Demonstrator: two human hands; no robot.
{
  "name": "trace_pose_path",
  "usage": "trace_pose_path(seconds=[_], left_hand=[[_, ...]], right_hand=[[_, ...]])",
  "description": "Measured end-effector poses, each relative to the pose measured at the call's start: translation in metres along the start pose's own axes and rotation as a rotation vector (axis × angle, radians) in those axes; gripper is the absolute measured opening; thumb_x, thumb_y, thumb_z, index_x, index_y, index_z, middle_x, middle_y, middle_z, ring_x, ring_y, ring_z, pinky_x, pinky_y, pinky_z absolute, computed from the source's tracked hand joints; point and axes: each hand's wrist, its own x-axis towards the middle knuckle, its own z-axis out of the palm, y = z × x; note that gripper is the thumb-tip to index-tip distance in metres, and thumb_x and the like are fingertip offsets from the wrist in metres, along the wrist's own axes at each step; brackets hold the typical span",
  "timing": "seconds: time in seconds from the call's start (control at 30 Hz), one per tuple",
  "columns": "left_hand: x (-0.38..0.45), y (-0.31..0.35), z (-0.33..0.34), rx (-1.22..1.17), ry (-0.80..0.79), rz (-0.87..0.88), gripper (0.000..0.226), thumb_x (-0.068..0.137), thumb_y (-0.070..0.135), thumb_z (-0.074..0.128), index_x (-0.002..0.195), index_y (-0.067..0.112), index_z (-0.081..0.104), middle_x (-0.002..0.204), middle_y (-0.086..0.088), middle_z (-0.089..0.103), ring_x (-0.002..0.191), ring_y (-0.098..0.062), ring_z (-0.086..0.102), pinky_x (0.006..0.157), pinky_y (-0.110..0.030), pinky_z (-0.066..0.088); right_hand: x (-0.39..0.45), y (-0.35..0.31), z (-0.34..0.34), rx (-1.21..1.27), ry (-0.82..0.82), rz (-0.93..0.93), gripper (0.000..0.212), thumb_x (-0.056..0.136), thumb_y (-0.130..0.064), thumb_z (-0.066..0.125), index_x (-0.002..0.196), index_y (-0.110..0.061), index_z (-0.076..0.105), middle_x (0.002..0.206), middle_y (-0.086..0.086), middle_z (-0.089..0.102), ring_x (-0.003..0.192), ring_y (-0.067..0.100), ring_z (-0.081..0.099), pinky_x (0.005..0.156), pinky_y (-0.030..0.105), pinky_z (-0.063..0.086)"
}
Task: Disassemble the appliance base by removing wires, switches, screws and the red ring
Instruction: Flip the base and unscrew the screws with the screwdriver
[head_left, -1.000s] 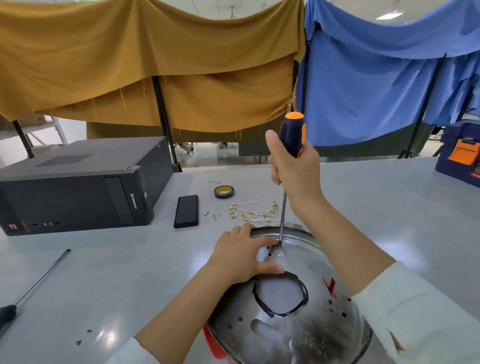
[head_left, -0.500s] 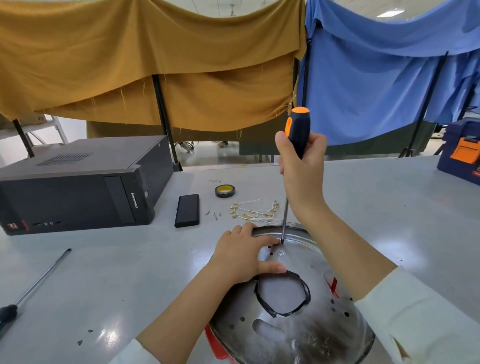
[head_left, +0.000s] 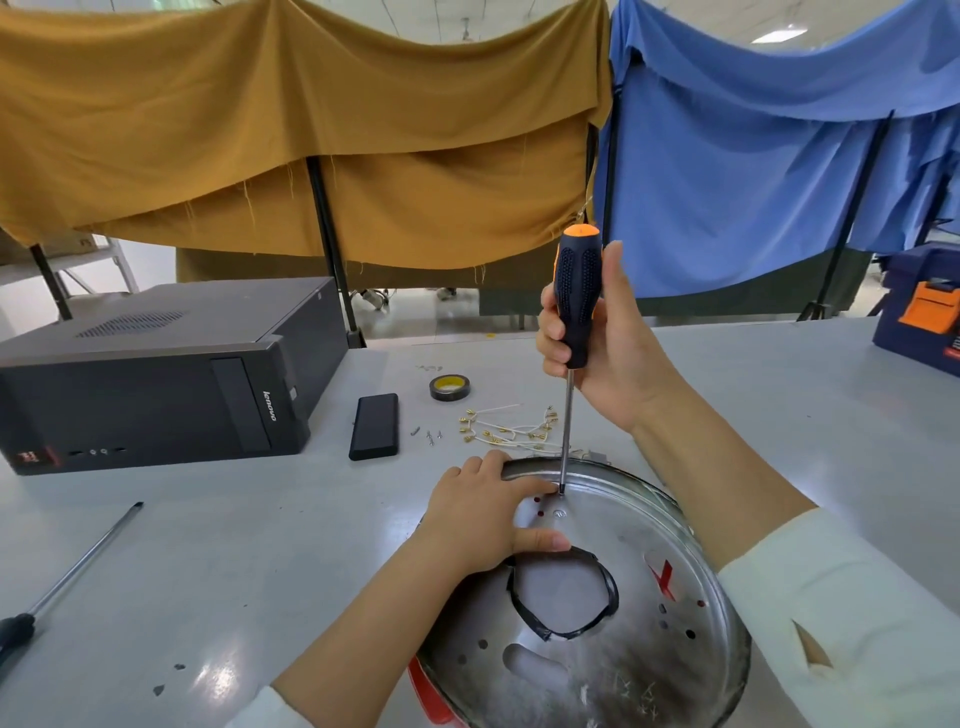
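Observation:
The round metal appliance base (head_left: 644, 670) lies on the grey table at the lower right, with a black-taped centre hole (head_left: 563, 592). A strip of the red ring (head_left: 428, 693) shows under its near left edge. My right hand (head_left: 608, 343) grips the black and orange handle of a screwdriver (head_left: 575, 301) held upright, its tip on a screw (head_left: 562, 489) near the base's far rim. My left hand (head_left: 483, 514) rests on the base beside the tip, fingers stretched toward it, thumb by the hole. Loose white wires with brass terminals (head_left: 506, 428) lie behind the base.
A black computer case (head_left: 156, 374) stands at the left. A black flat box (head_left: 375, 426), a tape roll (head_left: 449, 387) and small screws (head_left: 430, 435) lie mid-table. A second screwdriver (head_left: 67, 577) lies at the near left. A blue and orange toolbox (head_left: 924, 312) sits far right.
My right hand has shifted its hold on the handle, turning it; more of the handle shows above my fingers. The tip stays on the same screw. My left hand has not moved.

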Motion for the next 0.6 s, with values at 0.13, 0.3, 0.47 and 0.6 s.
trace_pose_path(seconds=[0.13, 0.3, 0.47, 0.6], left_hand=[[0.0, 0.0, 0.0, 0.001, 0.001, -0.002, 0.069, 0.073, 0.081, 0.04, 0.135, 0.053, 0.035, 0.131, -0.001, 0.037, 0.117, -0.022, 0.038, 0.095, -0.032, 0.03], [0.0, 0.001, 0.001, -0.005, 0.011, -0.006, 0.069, 0.073, 0.081, 0.04, 0.135, 0.051, 0.035, 0.13, -0.001, 0.038, 0.117, -0.022, 0.039, 0.095, -0.032, 0.03], [0.0, 0.004, 0.003, -0.007, 0.018, -0.017, 0.069, 0.073, 0.081, 0.04, 0.135, 0.052, 0.036, 0.131, -0.001, 0.037, 0.117, -0.022, 0.039, 0.096, -0.032, 0.031], [0.002, 0.004, 0.001, -0.012, 0.005, -0.023, 0.069, 0.073, 0.081, 0.042, 0.135, 0.052, 0.036, 0.13, -0.001, 0.038, 0.117, -0.022, 0.039, 0.095, -0.033, 0.031]], right_hand=[[-0.003, 0.002, 0.001, -0.1, 0.025, -0.055, 0.054, 0.075, -0.063, 0.061, 0.1, -0.015, 0.054, 0.075, -0.003, 0.049, 0.056, 0.011, 0.043, 0.051, 0.023, 0.041], [-0.008, 0.01, -0.004, -0.044, 0.127, -0.12, 0.029, 0.082, -0.034, 0.064, 0.1, -0.014, 0.054, 0.075, -0.004, 0.052, 0.06, 0.011, 0.048, 0.049, 0.021, 0.039], [-0.009, 0.017, -0.006, -0.013, 0.138, -0.063, 0.058, 0.082, -0.061, 0.044, 0.114, -0.015, 0.059, 0.068, -0.004, 0.048, 0.054, 0.008, 0.035, 0.046, 0.018, 0.03], [-0.008, 0.021, -0.007, -0.025, 0.112, -0.083, 0.024, 0.089, -0.044, 0.052, 0.094, -0.021, 0.05, 0.066, -0.004, 0.043, 0.052, 0.009, 0.03, 0.044, 0.017, 0.029]])
